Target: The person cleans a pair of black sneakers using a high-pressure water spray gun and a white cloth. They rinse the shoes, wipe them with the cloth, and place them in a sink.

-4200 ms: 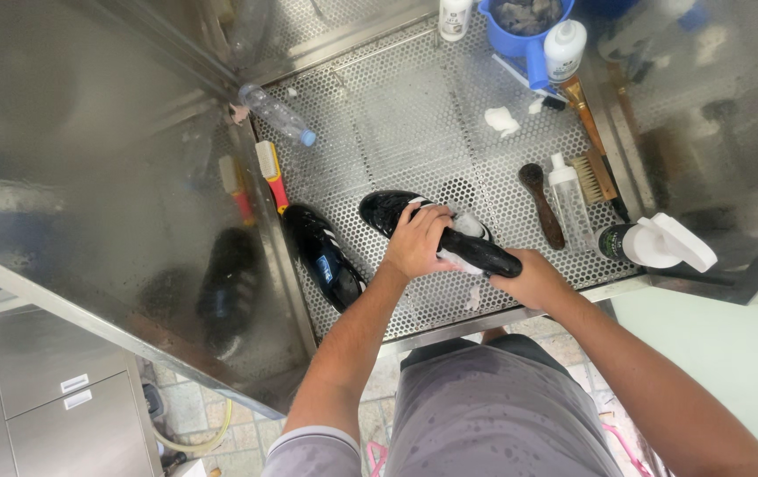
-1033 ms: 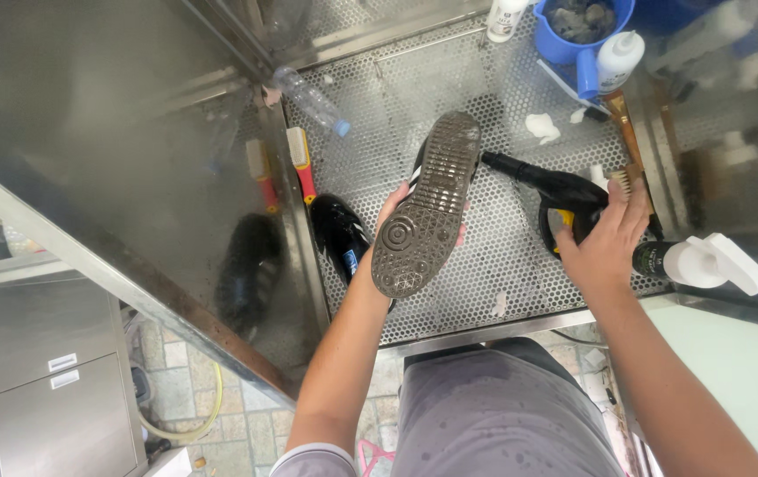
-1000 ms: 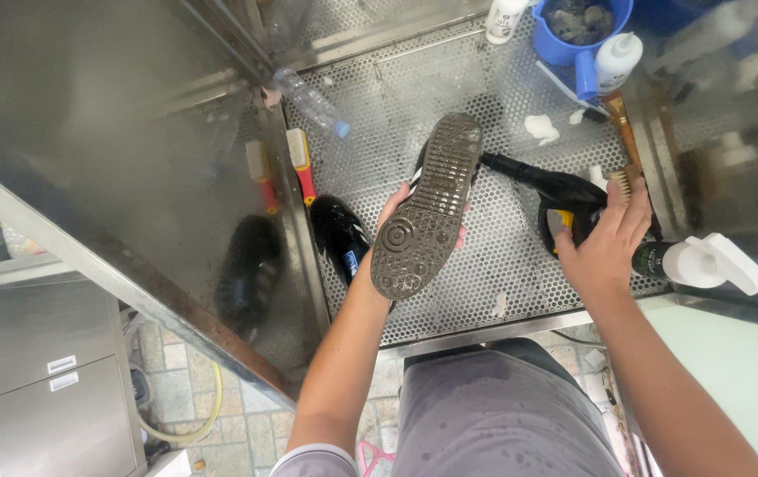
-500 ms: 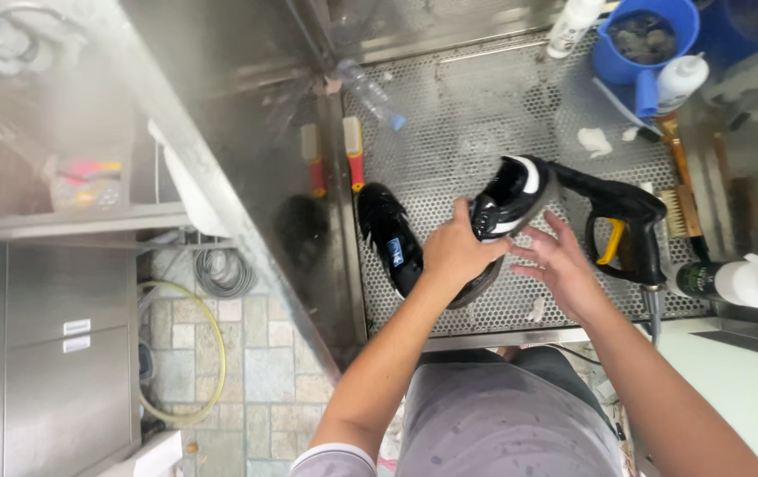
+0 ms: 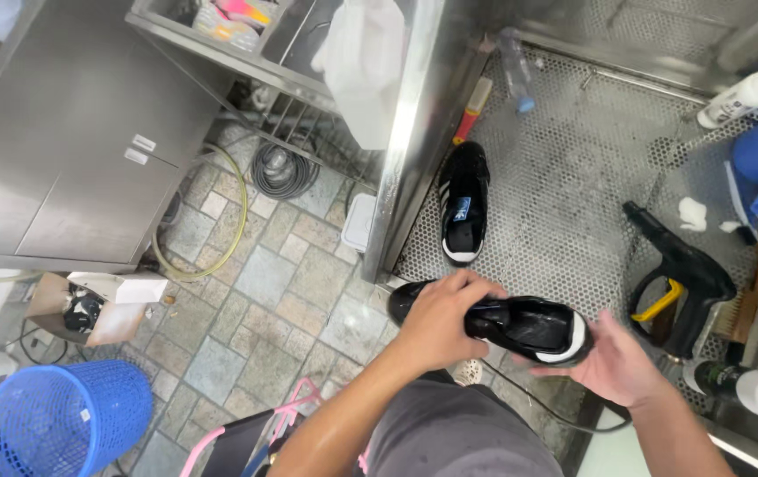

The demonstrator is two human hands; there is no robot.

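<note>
The work surface is a perforated stainless-steel wash tray (image 5: 573,185) at the right, bounded on its left by a steel partition (image 5: 414,132); left of that lies a stone-tiled floor (image 5: 273,291) with a coiled hose (image 5: 282,168), a steel cabinet (image 5: 70,150) and a blue basket (image 5: 52,424). At the tray's near edge, the left hand (image 5: 436,322) is closed over the top of a wet black shoe (image 5: 520,322), and the right hand (image 5: 617,362) cups its white-trimmed heel from below, fingers partly open. The second black shoe (image 5: 463,203) lies on the tray beside the partition, the black spray gun (image 5: 683,278) lies at the right, and bare perforated surface remains between them.
</note>
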